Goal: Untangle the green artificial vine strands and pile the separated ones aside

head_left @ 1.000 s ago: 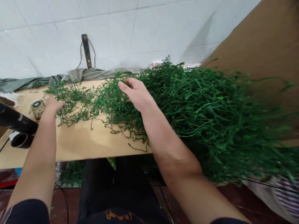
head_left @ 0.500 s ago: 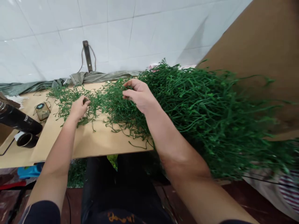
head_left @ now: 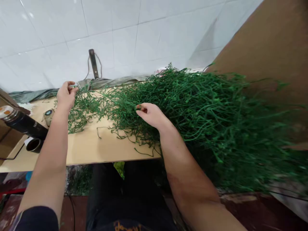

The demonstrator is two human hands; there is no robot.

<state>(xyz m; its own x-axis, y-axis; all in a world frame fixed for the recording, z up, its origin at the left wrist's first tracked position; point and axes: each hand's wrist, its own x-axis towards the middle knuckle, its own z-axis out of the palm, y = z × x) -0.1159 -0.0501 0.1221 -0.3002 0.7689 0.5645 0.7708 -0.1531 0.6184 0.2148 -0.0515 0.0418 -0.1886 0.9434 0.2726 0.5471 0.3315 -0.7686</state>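
Note:
A large heap of thin green stems [head_left: 204, 106] covers the right half of the table, with a looser, thinner spread of stems [head_left: 89, 106] reaching left. My left hand [head_left: 66, 96] is at the upper left edge of that spread, thumb and fingers pinched together near some stems; what lies between them is too small to make out. At the left side of the heap is my right hand [head_left: 150, 114], its thumb and forefinger closed on green stems.
A black thermos [head_left: 26, 125], a dark cup [head_left: 34, 145] and a small box with a round dial [head_left: 48, 116] stand at the left. Grey cloth [head_left: 108, 82] runs along the tiled wall. A large cardboard sheet [head_left: 269, 41] rises at the right.
My left hand has moved up and left, away from the middle of the loose stems. My right hand has shifted down and slightly right, and its fingers have come closer together.

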